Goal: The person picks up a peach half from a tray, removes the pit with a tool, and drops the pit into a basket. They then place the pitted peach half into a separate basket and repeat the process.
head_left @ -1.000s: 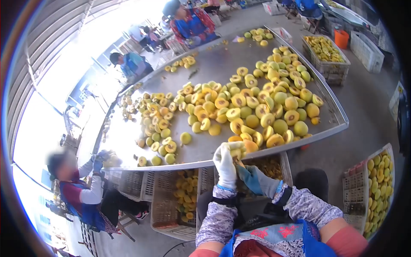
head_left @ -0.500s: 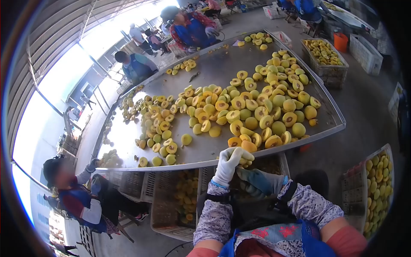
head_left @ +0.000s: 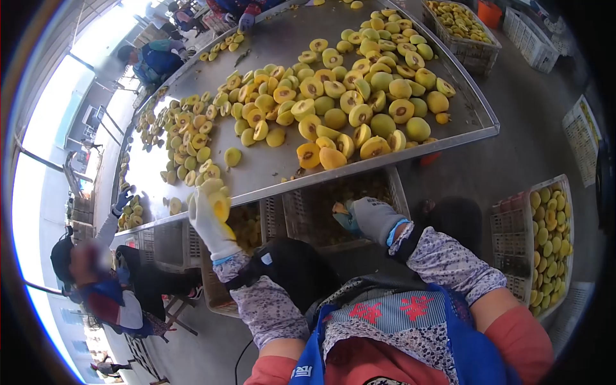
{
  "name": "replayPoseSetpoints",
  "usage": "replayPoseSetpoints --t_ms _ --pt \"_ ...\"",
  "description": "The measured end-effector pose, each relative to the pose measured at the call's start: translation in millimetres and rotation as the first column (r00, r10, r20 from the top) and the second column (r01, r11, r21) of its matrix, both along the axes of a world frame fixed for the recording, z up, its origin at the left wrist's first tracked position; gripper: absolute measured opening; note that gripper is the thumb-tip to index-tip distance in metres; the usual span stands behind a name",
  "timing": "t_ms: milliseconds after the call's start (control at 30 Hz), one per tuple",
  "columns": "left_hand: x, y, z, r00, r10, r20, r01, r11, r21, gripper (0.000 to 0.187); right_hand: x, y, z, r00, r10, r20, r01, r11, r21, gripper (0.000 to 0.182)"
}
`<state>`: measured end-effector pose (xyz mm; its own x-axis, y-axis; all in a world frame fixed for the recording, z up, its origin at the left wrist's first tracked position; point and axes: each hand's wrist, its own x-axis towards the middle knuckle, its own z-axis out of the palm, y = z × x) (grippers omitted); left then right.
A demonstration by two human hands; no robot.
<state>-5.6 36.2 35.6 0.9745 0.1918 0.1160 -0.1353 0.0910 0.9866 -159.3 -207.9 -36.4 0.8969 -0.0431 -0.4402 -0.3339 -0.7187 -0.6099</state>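
My left hand (head_left: 210,221), in a white glove, is at the near edge of the metal table (head_left: 282,186), closed round a yellow peach half (head_left: 220,204). Loose peach halves lie on the tabletop just beyond its fingers. My right hand (head_left: 375,218), in a grey-and-blue glove, is over a plastic crate (head_left: 401,192) below the table edge. Its fingers are curled together, with a small orange-brown piece (head_left: 339,208) showing at the tips; I cannot tell what it is. A big heap of peach halves (head_left: 333,96), many showing brown centres, spreads over the table.
Another crate with fruit (head_left: 247,224) stands under the table edge by my left forearm. A full crate (head_left: 550,244) is at my right, and one more (head_left: 459,32) stands beyond the table. A co-worker (head_left: 109,276) sits at the left; others are across the table.
My hands, close together at the table edge before, have parted. The left has moved left to the loose halves, and the right is over the crate. The view has tilted down.
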Motion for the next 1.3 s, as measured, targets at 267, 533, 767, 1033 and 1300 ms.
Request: replayPoseSetpoints --t_ms 267,533,767,1033,1300 --pt "33.8 -60.4 -25.6 0.969 -0.247 0.012 0.133 0.56 0.818 0.059 3.3 -4.0 -9.6 0.982 -0.065 0.179 0.057 0.997 0.05 0.036" --pt "33.4 -135.9 -65.9 0.859 -0.474 -0.195 0.336 0.234 0.912 0.04 4.5 -6.0 -17.9 0.94 -0.17 0.295 0.154 0.985 0.077 0.029" --pt "7.3 -123.4 -51.9 0.824 -0.566 -0.041 0.552 0.783 0.288 0.033 25.8 12.5 -20.5 0.706 -0.496 0.505 0.2 0.824 0.53 0.039" --pt "-33.6 -138.6 -64.8 0.828 -0.556 0.072 0.56 0.824 -0.082 0.038 33.8 12.6 -34.5 0.754 -0.491 0.437 0.2 0.805 0.559 0.029" --pt "-43.6 -137.0 -51.2 0.827 -0.562 0.03 0.549 0.794 -0.26 0.035 31.0 16.0 -24.7 0.775 -0.443 0.45 0.207 0.851 0.482 0.049"
